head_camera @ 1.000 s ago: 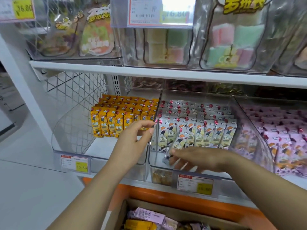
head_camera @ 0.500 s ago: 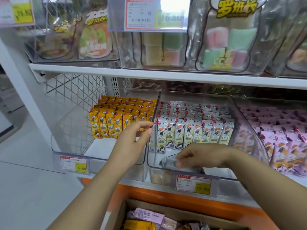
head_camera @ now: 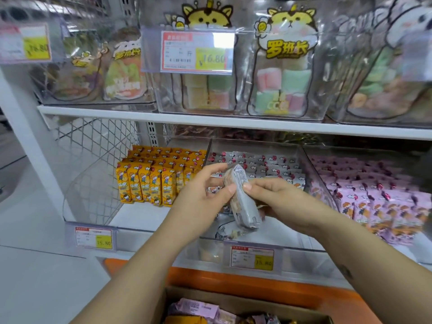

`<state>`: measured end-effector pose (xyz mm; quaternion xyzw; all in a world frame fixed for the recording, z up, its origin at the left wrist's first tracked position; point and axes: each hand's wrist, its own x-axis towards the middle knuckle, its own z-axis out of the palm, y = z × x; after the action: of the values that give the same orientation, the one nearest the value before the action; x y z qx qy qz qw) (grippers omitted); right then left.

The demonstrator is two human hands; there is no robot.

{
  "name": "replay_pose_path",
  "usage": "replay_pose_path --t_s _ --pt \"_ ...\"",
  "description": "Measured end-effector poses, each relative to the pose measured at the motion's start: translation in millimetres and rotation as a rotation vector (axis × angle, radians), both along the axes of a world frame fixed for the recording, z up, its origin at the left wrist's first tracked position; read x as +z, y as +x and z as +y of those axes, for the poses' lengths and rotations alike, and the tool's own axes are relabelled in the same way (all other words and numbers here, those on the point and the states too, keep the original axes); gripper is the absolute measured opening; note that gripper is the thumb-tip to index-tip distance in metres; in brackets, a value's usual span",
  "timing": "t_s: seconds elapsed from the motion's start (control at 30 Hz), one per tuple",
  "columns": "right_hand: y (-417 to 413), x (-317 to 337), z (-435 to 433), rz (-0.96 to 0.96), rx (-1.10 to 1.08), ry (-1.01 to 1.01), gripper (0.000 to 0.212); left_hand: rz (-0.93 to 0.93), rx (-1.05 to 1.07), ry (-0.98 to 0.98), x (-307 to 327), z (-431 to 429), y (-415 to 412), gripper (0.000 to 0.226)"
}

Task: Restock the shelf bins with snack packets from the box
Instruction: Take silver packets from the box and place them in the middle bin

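Your left hand (head_camera: 201, 203) and right hand (head_camera: 280, 202) both grip 1 grey packet (head_camera: 243, 206) — tilted, in front of the middle bin (head_camera: 287, 233). The box (head_camera: 233, 300) sits below the shelf — packets inside

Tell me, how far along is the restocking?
Yellow packets, grey rows and pink packets already fill much of their bins. Left hand and right hand both hold one grey packet over the middle bin. The box below holds more packets, so work remains.
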<state>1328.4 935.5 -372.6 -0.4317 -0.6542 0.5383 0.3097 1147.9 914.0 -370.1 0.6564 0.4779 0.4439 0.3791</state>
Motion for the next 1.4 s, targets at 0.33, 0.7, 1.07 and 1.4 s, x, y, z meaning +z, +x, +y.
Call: replay_pose_path --t_s 0.33,0.7,1.07,1.4 --pt "-11 9 -31 -0.131 -0.291 0.308 0.028 -0.432 -0.127 -0.207 -4 -8 8 0.027" --pt "6 9 -23 0.000 -0.212 0.124 0.030 -0.432 -0.111 -0.182 -6 -1 1 0.037" --pt "35 3 -14 -0.387 -0.349 0.381 0.061 0.162 -0.191 -0.241 -28 52 26 0.033" --pt "49 -11 -9 -0.616 -0.318 0.444 0.044 1.046 -0.275 -0.243 -62 75 73 0.044"
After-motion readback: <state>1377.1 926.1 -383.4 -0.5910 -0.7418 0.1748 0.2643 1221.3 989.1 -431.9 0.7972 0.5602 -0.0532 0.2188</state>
